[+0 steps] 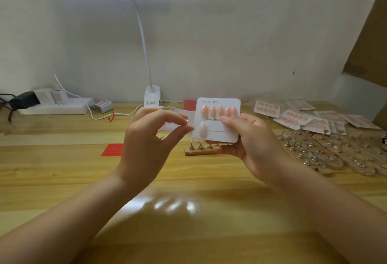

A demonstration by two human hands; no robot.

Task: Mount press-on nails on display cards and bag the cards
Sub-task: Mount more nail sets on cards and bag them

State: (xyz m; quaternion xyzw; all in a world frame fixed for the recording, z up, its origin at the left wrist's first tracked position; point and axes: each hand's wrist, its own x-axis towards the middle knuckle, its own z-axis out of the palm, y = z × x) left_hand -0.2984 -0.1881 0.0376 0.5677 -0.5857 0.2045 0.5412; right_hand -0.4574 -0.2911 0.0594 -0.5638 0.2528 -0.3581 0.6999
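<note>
Above the counter's (62, 171) middle, the right hand (249, 140) gripped a white card (217, 120) upright, thumb pressed on its face beneath five pink nails (218, 110). Left hand (155, 136) pinched narrow at the card's left edge, beside one pale nail (202, 129) on the lower row. Bagged cards (297, 117) lay toward the far right corner.

Both bare forearms reach forward from the lower corners and meet near the middle. The left hand (150, 138) is raised, wrist bent, its thumb and forefinger drawn together at the tips, the other fingers loosely curled. The right hand (249, 138) is turned palm inward, thumb pressed forward and fingers (219, 150) curled in a grip.
</note>
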